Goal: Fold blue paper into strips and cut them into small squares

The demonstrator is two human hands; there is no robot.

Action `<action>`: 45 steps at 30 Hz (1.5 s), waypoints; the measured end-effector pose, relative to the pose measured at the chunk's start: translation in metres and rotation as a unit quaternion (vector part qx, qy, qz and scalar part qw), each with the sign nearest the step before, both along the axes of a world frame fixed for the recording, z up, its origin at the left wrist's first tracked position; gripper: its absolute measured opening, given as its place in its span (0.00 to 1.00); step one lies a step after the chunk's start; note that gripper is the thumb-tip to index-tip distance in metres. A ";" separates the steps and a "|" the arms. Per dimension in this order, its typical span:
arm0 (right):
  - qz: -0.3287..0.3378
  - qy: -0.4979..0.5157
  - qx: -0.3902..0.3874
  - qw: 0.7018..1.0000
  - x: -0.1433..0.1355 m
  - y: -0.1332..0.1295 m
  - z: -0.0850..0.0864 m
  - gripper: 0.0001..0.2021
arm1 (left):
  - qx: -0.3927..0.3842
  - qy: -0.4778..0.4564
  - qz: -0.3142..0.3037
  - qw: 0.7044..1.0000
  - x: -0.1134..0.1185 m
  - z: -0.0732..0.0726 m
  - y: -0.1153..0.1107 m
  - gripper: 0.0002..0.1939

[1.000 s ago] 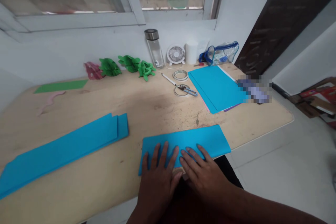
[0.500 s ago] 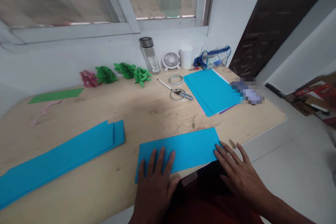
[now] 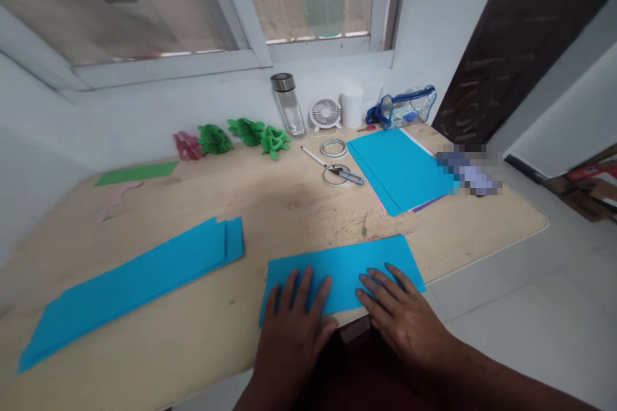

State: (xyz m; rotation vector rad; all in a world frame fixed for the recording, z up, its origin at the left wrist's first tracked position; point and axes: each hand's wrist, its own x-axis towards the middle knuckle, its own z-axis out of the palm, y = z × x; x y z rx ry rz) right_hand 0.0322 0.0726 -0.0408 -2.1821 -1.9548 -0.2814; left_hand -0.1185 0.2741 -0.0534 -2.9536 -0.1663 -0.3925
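A folded strip of blue paper [image 3: 344, 263] lies flat at the table's front edge. My left hand [image 3: 296, 314] rests on its left part, fingers spread. On the right part of its near edge lies my right hand [image 3: 398, 311], fingers stretched out and palm down. Neither hand grasps anything. To the left, several long blue paper strips [image 3: 144, 276] are stacked slightly out of line. Beyond my right hand a stack of blue paper sheets [image 3: 400, 170] shows white, pink and purple edges beneath.
Thread snips [image 3: 349, 174] lie across a tape roll, beside a white pencil [image 3: 313, 157] and another tape roll [image 3: 333, 148]. Along the wall stand a glass bottle [image 3: 290, 109], a small fan [image 3: 325, 113], a clear pouch [image 3: 407, 108] and green paper shapes [image 3: 245, 131]. A green strip [image 3: 137, 173] lies left.
My right hand has slid left from the right end of the folded paper toward its middle. My left hand stays on the paper. The whole view has shifted slightly.
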 end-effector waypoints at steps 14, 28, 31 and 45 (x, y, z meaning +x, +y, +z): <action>0.108 -0.065 0.016 0.992 0.049 0.052 0.004 0.18 | 0.079 -0.092 -0.161 0.979 0.014 0.030 0.054 0.13; 0.046 -0.080 -0.021 0.995 0.100 0.126 -0.003 0.23 | 0.027 0.007 -0.020 0.999 0.020 0.017 0.110 0.19; 0.036 -0.062 -0.029 0.997 0.096 0.123 -0.005 0.25 | -0.027 0.031 0.023 0.999 0.024 0.014 0.089 0.20; 0.049 -0.044 -0.020 0.998 0.072 0.117 -0.019 0.28 | -0.042 0.046 0.135 0.989 -0.018 -0.009 0.096 0.32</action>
